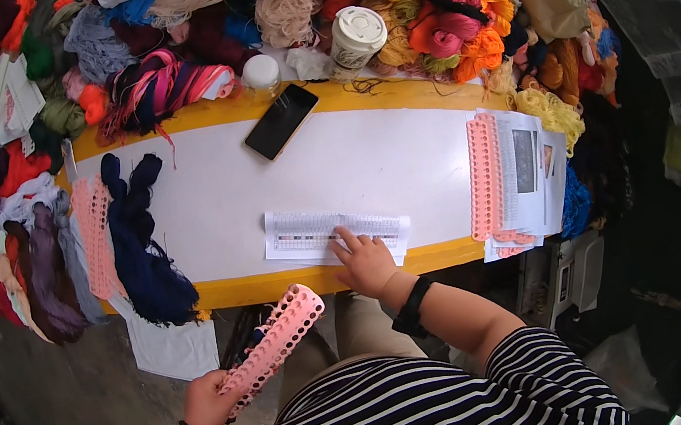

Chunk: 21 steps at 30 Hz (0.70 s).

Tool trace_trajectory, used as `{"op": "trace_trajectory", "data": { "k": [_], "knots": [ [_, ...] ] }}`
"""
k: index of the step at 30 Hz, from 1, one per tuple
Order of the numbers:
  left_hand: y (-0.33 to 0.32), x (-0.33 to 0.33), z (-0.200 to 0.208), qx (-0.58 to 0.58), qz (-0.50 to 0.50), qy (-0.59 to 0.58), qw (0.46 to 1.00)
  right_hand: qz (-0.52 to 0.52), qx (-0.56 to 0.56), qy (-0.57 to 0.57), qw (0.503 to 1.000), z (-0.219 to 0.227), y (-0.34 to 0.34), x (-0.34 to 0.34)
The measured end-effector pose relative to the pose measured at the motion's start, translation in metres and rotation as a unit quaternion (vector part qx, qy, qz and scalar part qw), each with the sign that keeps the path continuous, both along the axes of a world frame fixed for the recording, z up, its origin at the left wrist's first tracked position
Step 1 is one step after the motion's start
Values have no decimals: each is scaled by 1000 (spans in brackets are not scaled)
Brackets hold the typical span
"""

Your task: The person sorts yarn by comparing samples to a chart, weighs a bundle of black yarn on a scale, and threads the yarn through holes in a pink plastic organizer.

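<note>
My left hand is closed around one end of a pink perforated strip, held tilted in front of my body. Round holes run along the strip, and dark thread shows at its far side. A narrow paper chart with a printed grid lies near the table's front edge. On that chart rests my right hand, its fingers apart, the index fingertip touching the grid. The right hand holds nothing.
Navy yarn hanks and a pink perforated strip lie at the table's left. A black phone, a lidded cup and heaped yarn are behind. Pink strips and printed sheets sit at the right.
</note>
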<state>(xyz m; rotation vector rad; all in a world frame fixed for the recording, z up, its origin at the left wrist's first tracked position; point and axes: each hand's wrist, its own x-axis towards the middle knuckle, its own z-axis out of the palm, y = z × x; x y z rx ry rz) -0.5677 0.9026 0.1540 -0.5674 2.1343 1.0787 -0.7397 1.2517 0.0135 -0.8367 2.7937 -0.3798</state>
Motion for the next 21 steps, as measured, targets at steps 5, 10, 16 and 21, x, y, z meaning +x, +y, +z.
{"op": "trace_trajectory", "data": {
  "k": [5, 10, 16, 21],
  "knots": [
    [-6, 2, 2, -2, 9, 13, 1000, -16, 1, -38, 999, -22, 5, -22],
    [-9, 4, 1, -4, 20, 18, 1000, -92, 22, 133, 987, -11, -8, -53],
    [-16, 16, -7, -18, 47, 57, 997, -135, 131, -118, 975, -1, -8, -73],
    [-14, 12, 16, -34, 150, 90, 984, -178, 79, -259, 946, 23, -2, -62]
  ]
}}
